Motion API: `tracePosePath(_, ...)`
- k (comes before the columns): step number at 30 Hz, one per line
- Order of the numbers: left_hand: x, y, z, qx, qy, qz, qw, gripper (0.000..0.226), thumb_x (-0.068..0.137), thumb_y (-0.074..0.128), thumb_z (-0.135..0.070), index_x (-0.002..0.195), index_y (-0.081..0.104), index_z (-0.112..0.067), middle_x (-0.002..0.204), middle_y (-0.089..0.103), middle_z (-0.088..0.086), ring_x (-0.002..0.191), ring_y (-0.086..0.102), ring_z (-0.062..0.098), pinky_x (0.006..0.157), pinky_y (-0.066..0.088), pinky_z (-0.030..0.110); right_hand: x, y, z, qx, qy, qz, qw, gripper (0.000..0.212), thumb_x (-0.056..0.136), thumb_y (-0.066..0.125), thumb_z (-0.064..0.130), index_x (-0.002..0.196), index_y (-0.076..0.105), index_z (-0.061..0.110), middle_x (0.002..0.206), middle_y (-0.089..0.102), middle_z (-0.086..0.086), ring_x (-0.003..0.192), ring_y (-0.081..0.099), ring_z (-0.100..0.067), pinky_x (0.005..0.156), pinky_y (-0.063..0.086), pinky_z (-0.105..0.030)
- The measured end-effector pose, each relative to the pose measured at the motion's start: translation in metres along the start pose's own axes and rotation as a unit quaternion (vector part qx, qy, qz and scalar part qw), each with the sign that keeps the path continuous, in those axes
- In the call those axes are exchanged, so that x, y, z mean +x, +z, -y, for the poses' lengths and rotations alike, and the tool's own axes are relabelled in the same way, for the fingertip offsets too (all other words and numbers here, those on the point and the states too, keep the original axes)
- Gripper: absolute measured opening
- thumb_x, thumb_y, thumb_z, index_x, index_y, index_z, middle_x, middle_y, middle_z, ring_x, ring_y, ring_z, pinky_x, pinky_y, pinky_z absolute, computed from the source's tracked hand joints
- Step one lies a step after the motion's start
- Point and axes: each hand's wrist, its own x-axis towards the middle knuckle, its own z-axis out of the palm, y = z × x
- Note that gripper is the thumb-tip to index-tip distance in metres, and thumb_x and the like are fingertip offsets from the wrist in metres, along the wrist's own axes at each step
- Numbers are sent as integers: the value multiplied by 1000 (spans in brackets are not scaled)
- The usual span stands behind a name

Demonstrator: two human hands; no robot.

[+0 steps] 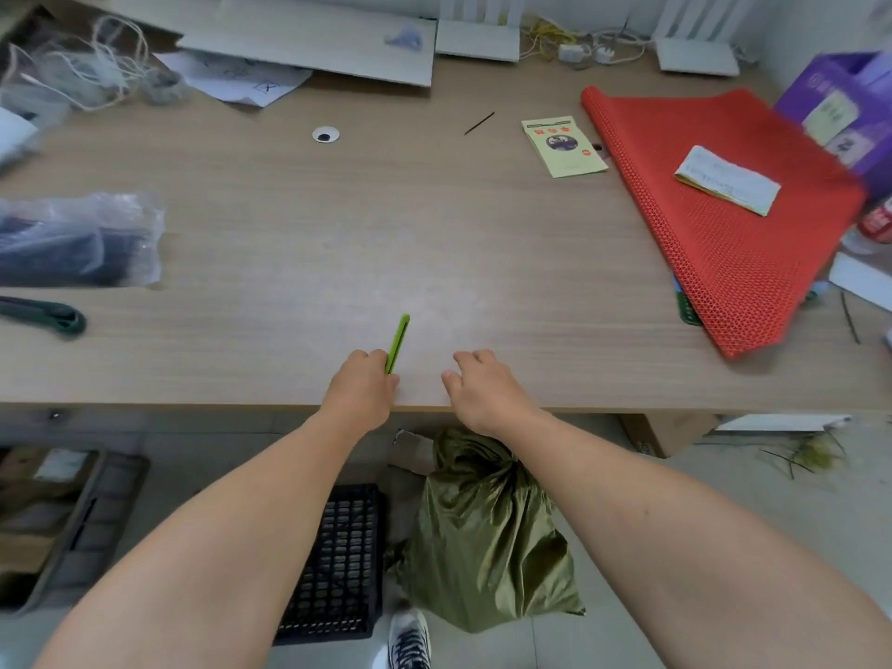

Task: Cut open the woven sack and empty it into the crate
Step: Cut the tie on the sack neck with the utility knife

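An olive-green woven sack with its neck tied stands on the floor below the table's front edge. A black perforated plastic crate sits just left of it, partly hidden by my left forearm. My left hand grips the near end of a slim green cutter that lies on the wooden table. My right hand rests on the table edge beside it, fingers loosely curled and holding nothing.
A red mesh mat with a folded paper covers the table's right side, by a purple box. A plastic-wrapped bundle and dark green tool lie left. A booklet, cardboard and string lie farther back.
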Motion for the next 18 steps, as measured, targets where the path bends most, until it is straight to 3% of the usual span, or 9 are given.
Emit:
tracePosePath(6,-61,13,-24,4,5,-31,1000,24,102,43,-30,89,51,-10,77,50,2,74,51,23,57,33,33,-35,5,-32,-17,-54,-1,998,42,106,30,24,145,37,9,148,35,-13,132,37,-34,105,37,-44)
tracePosePath(11,-120,45,-53,18,-21,-50,998,31,104,37,-36,84,49,-15,73,46,-3,73,48,23,60,32,35,-72,21,-78,-20,-103,8,994,40,106,31,25,141,42,10,143,39,-13,129,42,-34,102,41,-45)
tracePosePath(18,-155,101,-64,46,-18,-54,997,44,103,32,-44,74,50,-16,70,52,0,65,50,21,52,30,35,-100,69,-161,-34,-73,48,996,35,105,32,23,132,50,10,133,44,-15,119,47,-36,98,43,-42)
